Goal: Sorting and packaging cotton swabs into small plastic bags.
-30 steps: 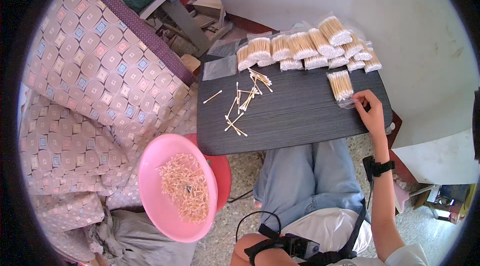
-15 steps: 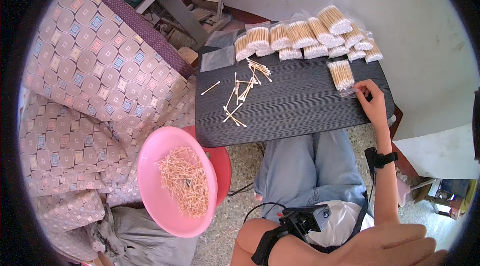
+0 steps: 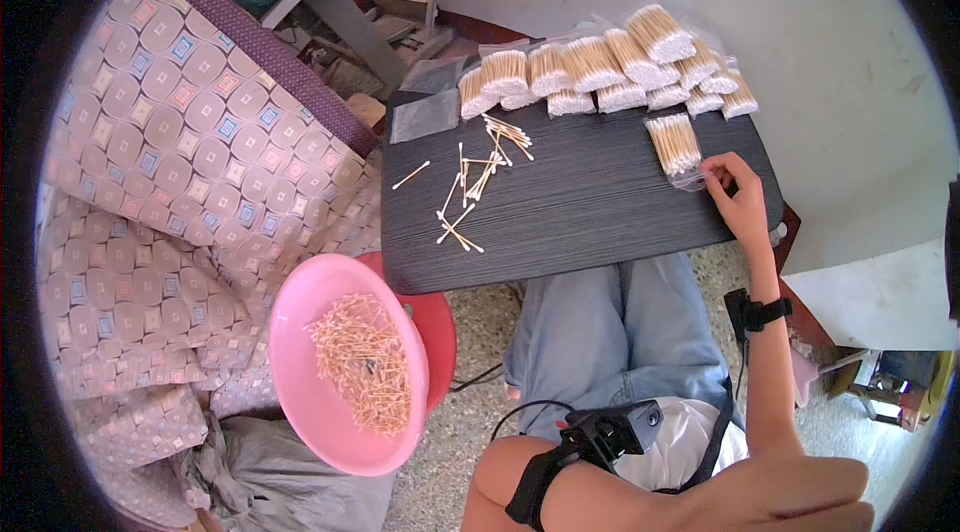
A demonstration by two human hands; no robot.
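Observation:
On the right side of the dark table, a clear plastic bag of cotton swabs [image 3: 674, 144] lies flat. My right hand [image 3: 738, 196] pinches its near clear edge between thumb and fingers. My left arm crosses in front of me at the bottom of the view. Close to the camera, my left hand [image 3: 785, 494] shows its back, fingers stretched out, by my right elbow; I see nothing held in it. Loose cotton swabs [image 3: 480, 172] are scattered on the table's left half.
Filled swab bags [image 3: 590, 64] are stacked along the far edge of the black table [image 3: 580, 202]. Flat clear bags [image 3: 425, 116] lie at its far left corner. A pink basin [image 3: 300, 402] of loose swabs rests on a red stool [image 3: 438, 342] at left. Patterned cloth [image 3: 200, 152] hangs beside it.
The view has shifted slightly, so the scene sits a little further left. My right hand keeps its pinch on the bag's edge. The left hand's fingers have shifted slightly.

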